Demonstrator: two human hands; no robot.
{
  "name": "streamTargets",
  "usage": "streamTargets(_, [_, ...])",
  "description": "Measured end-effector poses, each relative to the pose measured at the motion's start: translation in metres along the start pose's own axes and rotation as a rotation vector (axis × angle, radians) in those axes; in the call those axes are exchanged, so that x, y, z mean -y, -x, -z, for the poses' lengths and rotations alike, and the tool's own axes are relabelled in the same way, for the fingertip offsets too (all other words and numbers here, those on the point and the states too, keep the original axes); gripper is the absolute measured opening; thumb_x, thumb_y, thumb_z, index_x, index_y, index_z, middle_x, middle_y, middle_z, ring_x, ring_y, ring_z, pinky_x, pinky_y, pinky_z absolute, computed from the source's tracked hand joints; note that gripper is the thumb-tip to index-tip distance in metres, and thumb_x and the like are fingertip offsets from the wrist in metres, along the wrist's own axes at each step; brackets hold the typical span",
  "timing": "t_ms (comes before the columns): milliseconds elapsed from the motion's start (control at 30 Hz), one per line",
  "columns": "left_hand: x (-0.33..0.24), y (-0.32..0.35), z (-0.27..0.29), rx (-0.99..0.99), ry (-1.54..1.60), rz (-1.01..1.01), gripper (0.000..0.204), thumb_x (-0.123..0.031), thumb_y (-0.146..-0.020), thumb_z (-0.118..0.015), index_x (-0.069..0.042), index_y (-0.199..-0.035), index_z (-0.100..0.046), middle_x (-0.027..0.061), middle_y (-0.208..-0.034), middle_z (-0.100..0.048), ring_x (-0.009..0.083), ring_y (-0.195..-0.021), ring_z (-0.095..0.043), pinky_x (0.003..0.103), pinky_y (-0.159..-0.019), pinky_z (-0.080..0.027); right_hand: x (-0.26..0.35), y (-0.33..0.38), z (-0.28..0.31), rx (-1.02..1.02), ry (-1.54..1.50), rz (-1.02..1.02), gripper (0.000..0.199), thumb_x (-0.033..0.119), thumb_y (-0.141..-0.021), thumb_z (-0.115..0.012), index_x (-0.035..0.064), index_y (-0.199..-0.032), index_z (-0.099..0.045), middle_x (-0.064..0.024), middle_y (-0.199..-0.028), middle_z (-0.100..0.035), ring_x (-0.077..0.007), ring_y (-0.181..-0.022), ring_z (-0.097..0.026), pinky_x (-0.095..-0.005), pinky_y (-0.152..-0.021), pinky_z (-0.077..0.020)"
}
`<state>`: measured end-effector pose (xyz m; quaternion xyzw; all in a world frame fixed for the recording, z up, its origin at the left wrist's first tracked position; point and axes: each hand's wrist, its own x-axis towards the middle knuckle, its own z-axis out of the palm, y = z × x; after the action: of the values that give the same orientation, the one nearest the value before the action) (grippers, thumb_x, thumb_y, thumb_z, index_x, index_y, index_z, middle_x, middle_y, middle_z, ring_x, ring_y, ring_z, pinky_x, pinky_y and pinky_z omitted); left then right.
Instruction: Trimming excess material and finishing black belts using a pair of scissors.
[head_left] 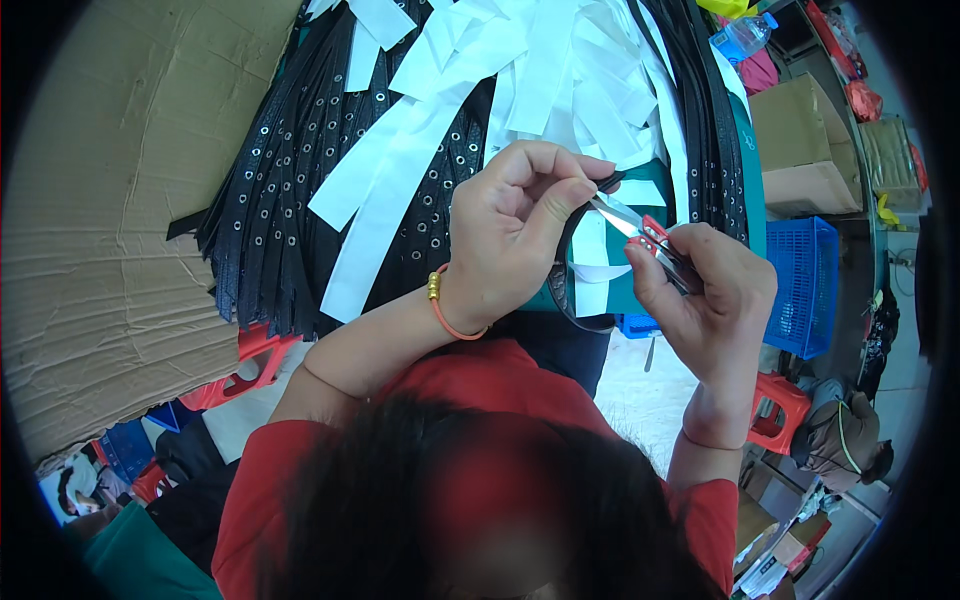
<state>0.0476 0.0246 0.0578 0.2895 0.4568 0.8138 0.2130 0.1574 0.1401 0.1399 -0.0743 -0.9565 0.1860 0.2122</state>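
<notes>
My left hand point(512, 225) is closed, pinching the end of a black strap point(609, 182) between thumb and fingertips. The rest of that strap seems to hang in a loop below the hand. In my right hand point(722, 290) is a small pair of red-handled thread snips point(648, 236), its blades pointing at the pinched strap end. The blade tips are at or very near the strap; whether they touch it, I cannot tell. Beyond my hands lie white strips point(400, 170) piled on black straps with metal eyelets point(300, 170). More black straps point(712, 160) lie to the right.
A large cardboard sheet point(120, 200) fills the left side. On the right are a blue plastic basket point(802, 290), an open cardboard box point(808, 150), a plastic bottle point(742, 38) and a red stool point(778, 412). Another red stool point(245, 375) stands at the lower left.
</notes>
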Motion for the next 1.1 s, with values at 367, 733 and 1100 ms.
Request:
streamTargets(367, [0.000, 0.002, -0.005, -0.064, 0.024, -0.003, 0.009, 0.001, -0.086, -0.051, 0.007, -0.093, -0.050, 0.0164, -0.098, -0.061, 0.0108, -0.082, -0.058, 0.021, -0.075, -0.048, -0.002, 0.003, -0.001, 0.019, 0.110, 0.045, 0.020, 0.010, -0.073, -0.070, 0.0014, -0.068, -0.053, -0.0046, -0.053, -0.047, -0.0113, -0.043, -0.043, -0.0228, -0.041, -0.0296])
streamTargets(733, [0.005, -0.026, 0.003, -0.140, 0.167, 0.044, 0.013, -0.007, -0.091, -0.045, 0.002, -0.100, -0.043, 0.0191, -0.113, -0.052, 0.0250, -0.101, -0.056, 0.035, -0.087, -0.048, -0.023, 0.014, -0.057, 0.022, -1.109, -0.642, 0.037, -0.006, -0.071, -0.064, 0.0106, -0.066, -0.032, -0.0166, -0.077, -0.063, -0.0175, -0.075, -0.063, -0.0277, -0.069, -0.0504])
streamTargets(1100, [0.000, -0.022, 0.028, -0.127, -0.072, -0.042, 0.035, -0.009, -0.083, -0.060, 0.003, -0.112, -0.047, 0.0132, -0.112, -0.054, 0.0169, -0.092, -0.057, 0.026, -0.077, -0.047, -0.020, -0.004, -0.046, -0.021, -1.014, -0.640, 0.038, -0.007, -0.072, -0.063, 0.0122, -0.067, -0.031, -0.0163, -0.074, -0.064, -0.0200, -0.072, -0.065, -0.0243, -0.058, -0.0501])
